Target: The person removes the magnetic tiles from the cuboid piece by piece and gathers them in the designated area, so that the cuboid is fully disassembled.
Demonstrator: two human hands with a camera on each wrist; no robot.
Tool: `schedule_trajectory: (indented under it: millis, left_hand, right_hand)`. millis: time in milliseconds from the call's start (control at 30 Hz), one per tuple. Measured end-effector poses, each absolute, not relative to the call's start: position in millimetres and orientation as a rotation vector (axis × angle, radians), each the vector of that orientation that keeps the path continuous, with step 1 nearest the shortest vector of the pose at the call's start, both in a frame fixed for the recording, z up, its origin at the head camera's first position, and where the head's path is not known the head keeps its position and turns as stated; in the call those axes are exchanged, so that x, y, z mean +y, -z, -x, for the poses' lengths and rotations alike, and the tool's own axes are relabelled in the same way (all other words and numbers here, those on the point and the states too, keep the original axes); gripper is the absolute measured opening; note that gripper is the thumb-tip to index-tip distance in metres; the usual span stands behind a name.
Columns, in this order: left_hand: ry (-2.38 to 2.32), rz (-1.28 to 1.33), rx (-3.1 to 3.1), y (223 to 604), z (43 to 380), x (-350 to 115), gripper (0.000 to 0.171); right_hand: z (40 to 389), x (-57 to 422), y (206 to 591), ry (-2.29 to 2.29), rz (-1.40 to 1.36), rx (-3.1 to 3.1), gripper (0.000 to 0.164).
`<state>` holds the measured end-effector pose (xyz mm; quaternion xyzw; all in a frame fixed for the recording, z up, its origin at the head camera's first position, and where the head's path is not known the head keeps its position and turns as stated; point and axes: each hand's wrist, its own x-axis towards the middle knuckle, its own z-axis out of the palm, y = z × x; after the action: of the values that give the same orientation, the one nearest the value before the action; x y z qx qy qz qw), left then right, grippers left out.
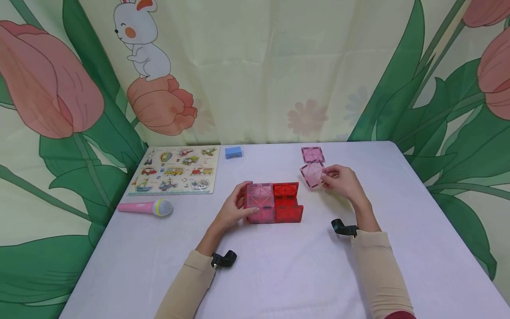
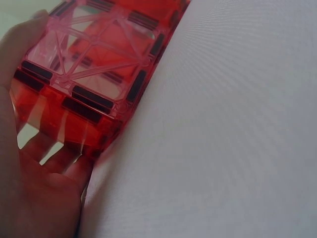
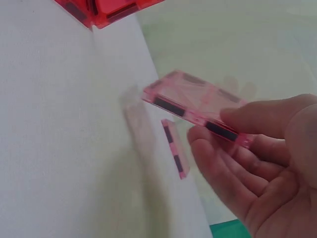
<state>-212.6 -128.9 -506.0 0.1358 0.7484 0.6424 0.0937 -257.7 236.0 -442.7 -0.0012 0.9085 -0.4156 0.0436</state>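
The magnetic-tile box point(image 1: 288, 213) stands near the middle of the worktop point(image 1: 279, 274) and looks about half covered: two pink tiles point(image 1: 260, 195) lie over its left part, while the red right part is uncovered, its inside showing. The left hand point(image 1: 232, 207) grips the box at its left end, thumb over the pink top and fingers against the red side. The right hand point(image 1: 341, 180) pinches a square pink tile point(image 1: 311, 174) between thumb and fingers, tilted and raised off the cloth, well apart from the box. One more pink tile point(image 1: 312, 154) lies flat beyond it, so two seem left to place. The worktop wears a plain white cloth, slightly creased near the front. Along its far left sit a vehicle-picture puzzle board point(image 1: 184, 180) and a blue block point(image 1: 233, 153), with a pink toy microphone point(image 1: 145, 208) just in front of the board. Behind hangs a pale fabric backdrop point(image 1: 239, 66) printed with a white rabbit point(image 1: 149, 57), large tulips point(image 1: 52, 84) and green leaves, hiding the room beyond.
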Motion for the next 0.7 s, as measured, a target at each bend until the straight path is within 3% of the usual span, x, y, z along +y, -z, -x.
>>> schedule_trajectory:
  millis: [367, 700]
  left_hand:
    - [-1.897, -0.395, 2.235, 505.8, 212.7, -128.4, 0.079]
    - [-1.896, -0.392, 2.231, 505.9, 211.5, -128.4, 0.080]
  right_hand:
    - [270.1, 250.7, 446.8, 1.714, -0.349, 2.784, 0.041]
    - [292.5, 274.0, 452.6, 1.681, -0.551, 2.777, 0.048]
